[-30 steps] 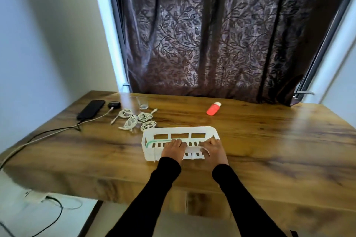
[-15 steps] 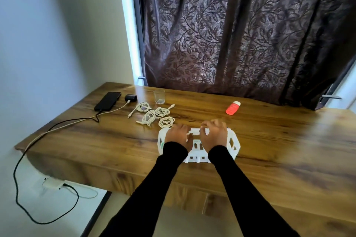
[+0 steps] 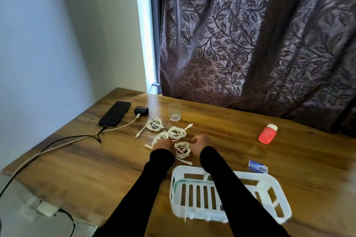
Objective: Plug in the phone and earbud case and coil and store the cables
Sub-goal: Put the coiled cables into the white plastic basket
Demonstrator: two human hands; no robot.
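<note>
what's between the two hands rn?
Head view: one coiled white cable lies on the table between the left hand and right hand.

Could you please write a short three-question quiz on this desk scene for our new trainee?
1. True or false: the phone has a cable plugged into it.
2. How many coiled white cables lie loose on the table?
   A. two  B. four  C. six
3. Fill in: the white basket holds ____ cables so far.

Key
1. True; a dark cable enters its near end.
2. B; four coils lie between the glass and the basket, with the left hand and right hand either side of the nearest coil.
3. No.
</note>
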